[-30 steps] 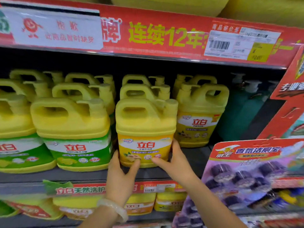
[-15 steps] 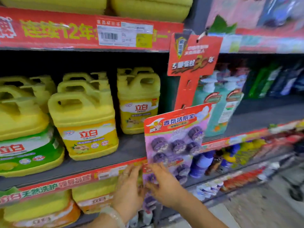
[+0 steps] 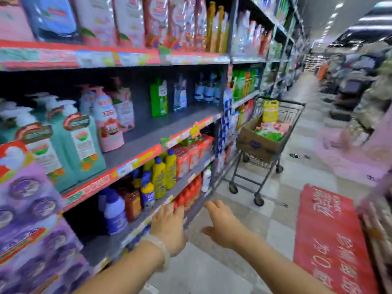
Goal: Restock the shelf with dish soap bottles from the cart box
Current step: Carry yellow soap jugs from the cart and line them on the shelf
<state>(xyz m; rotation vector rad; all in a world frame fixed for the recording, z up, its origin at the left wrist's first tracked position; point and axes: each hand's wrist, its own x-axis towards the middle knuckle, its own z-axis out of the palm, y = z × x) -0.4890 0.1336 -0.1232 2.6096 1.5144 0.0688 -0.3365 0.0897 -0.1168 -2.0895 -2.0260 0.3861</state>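
A metal shopping cart [image 3: 282,115] stands down the aisle against the shelving. It carries a brown cardboard box [image 3: 252,141] with a yellow dish soap bottle [image 3: 270,111] upright at the box's far end and pink and green packets beside it. My left hand [image 3: 169,227] and my right hand [image 3: 224,225] are stretched out in front of me at low-shelf height, fingers relaxed, holding nothing. Both hands are well short of the cart. The yellow bottles on the shelf are out of view.
The shelving [image 3: 135,145] runs along my left with teal pump bottles [image 3: 80,149], pink bottles and purple hanging packs [image 3: 27,200]. A red floor mat [image 3: 331,240] lies to the right on the tiled floor. A person in pink [image 3: 364,149] stands at the right.
My view has swung right from the yellow soap bottles to the aisle and the cart. Both hands have left the bottle on the shelf and now hang free in front of me.
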